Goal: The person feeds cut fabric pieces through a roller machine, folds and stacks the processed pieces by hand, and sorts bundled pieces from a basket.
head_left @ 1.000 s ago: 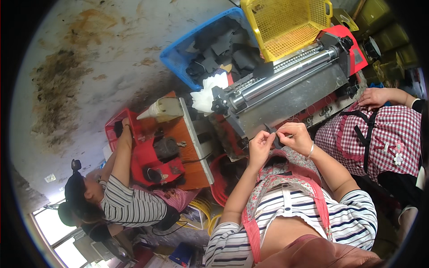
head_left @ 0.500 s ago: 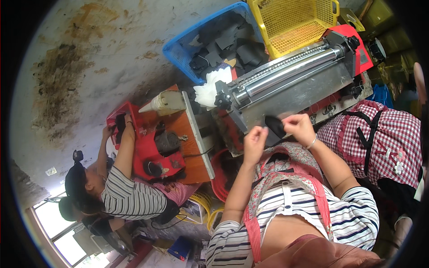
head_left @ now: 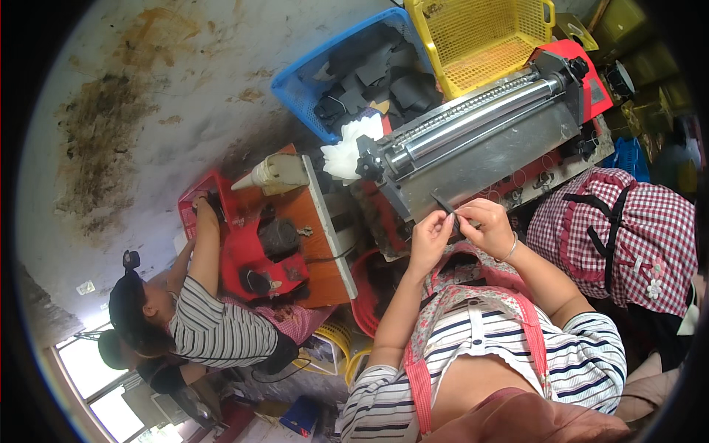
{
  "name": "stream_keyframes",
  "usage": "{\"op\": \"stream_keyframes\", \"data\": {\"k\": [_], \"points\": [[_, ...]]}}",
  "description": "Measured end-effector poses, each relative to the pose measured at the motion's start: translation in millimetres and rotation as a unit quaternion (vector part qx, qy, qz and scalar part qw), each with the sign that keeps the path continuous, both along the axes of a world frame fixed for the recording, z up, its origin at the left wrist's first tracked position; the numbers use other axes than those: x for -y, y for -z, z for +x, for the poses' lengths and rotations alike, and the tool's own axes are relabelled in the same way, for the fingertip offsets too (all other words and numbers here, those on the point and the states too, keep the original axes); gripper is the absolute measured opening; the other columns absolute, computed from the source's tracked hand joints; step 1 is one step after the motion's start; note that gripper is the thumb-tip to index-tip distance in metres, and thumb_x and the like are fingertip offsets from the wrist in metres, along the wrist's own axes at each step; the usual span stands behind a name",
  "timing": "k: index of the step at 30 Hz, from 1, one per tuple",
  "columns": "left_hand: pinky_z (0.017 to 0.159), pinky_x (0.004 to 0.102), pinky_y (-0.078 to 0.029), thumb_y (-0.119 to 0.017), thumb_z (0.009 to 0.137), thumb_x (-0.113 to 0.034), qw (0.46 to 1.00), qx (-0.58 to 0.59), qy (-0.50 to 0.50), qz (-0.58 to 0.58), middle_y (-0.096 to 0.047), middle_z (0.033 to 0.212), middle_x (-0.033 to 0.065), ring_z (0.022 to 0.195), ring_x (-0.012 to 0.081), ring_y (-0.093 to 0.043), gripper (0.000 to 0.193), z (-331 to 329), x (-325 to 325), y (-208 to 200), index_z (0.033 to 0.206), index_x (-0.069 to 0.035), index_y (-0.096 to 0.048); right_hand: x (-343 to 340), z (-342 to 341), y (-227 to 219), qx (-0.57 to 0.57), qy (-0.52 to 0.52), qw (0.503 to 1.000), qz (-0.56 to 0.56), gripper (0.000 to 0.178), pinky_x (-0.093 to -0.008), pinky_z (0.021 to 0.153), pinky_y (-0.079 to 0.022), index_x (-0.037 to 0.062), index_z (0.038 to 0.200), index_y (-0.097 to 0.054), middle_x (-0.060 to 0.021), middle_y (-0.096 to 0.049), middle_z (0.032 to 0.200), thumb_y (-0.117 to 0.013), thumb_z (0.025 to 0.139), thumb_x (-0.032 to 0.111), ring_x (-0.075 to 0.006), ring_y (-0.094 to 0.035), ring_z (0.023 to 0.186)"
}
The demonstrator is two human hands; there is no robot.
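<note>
A thin black piece of flexible sheet material (head_left: 443,204) is pinched between my two hands, close in front of a roller machine (head_left: 480,133). It shows nearly edge-on, with its far end pointing toward the machine's metal plate. My left hand (head_left: 431,240) grips its near end with thumb and fingers closed. Right beside it, my right hand (head_left: 484,227) pinches the same piece, fingertips almost touching the left ones. The part between the fingertips is hidden.
Behind the machine stand a blue basket (head_left: 295,103) of dark scraps and a yellow basket (head_left: 502,52). At left, a co-worker (head_left: 221,325) reaches into a red bin (head_left: 203,196) beside an orange-topped table (head_left: 325,284). A person in a checkered apron (head_left: 642,236) is at right.
My hands have drawn closer together, and the black piece has turned from showing its flat face to nearly edge-on. The co-worker's arms have shifted at the red bin.
</note>
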State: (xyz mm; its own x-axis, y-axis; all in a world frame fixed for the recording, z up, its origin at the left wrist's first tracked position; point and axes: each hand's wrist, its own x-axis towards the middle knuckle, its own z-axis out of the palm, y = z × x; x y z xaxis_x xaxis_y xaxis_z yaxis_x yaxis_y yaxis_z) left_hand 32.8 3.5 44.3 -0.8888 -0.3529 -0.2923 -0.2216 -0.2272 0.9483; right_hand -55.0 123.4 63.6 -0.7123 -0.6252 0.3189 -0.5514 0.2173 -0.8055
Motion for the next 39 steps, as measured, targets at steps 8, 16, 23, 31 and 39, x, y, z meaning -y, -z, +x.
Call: {"op": "stream_keyframes", "data": {"k": [8,16,23,31,39], "points": [[0.057,0.0157,-0.039,-0.052,0.088,-0.005,0.956,-0.058,-0.184,0.220,-0.053,0.073,-0.0032,0.063,0.0014,-0.048,0.009,37.7,52.2,-5.4,0.078,-0.006,-0.053,-22.1,-23.4,45.7,0.591,0.247,0.759,-0.118,0.015,-0.0254,0.051,-0.054,-0.0076,0.084,-0.059,-0.0052,-0.057,0.067,-0.058,0.081,0.007,-0.0114,-0.055,0.054],[0.052,0.0166,-0.030,-0.055,0.087,-0.007,0.996,-0.036,-0.062,0.048,-0.044,0.069,-0.0067,0.062,-0.0004,-0.038,0.011,38.9,41.9,-5.0,0.077,-0.005,-0.052,6.5,-31.6,81.8,0.579,0.290,0.680,-0.344,0.025,-0.0330,0.075,-0.054,-0.0065,0.101,-0.054,-0.0040,-0.056,0.076,-0.060,0.082,0.009,-0.0151,-0.057,0.068],[0.054,0.0207,-0.039,-0.053,0.089,-0.012,0.994,-0.066,0.062,-0.060,-0.051,0.066,0.0002,0.060,0.0051,-0.048,0.018,23.4,26.3,-8.6,0.076,0.001,-0.052,7.4,36.6,-14.1,0.211,0.001,0.977,0.007,0.016,-0.0217,0.062,-0.048,-0.0037,0.087,-0.064,-0.0089,-0.065,0.082,-0.065,0.074,0.005,-0.0093,-0.058,0.071],[0.055,0.0203,-0.038,-0.054,0.089,-0.015,0.992,-0.037,0.057,-0.103,-0.051,0.066,-0.0010,0.061,0.0046,-0.046,0.020,30.4,32.7,8.4,0.075,0.000,-0.052,9.9,40.5,20.5,0.421,-0.001,0.907,-0.018,0.015,-0.0238,0.057,-0.047,-0.0041,0.085,-0.065,-0.0104,-0.066,0.073,-0.062,0.074,0.005,-0.0090,-0.059,0.064],[0.055,0.0161,-0.034,-0.053,0.090,-0.014,0.995,-0.019,0.008,0.093,-0.043,0.067,-0.0066,0.062,0.0007,-0.039,0.019,31.7,50.3,14.9,0.073,-0.005,-0.050,11.4,24.5,30.0,0.416,0.183,0.891,-0.017,0.015,-0.0262,0.052,-0.048,-0.0042,0.072,-0.065,-0.0040,-0.060,0.062,-0.057,0.076,0.007,-0.0107,-0.055,0.052]]}}
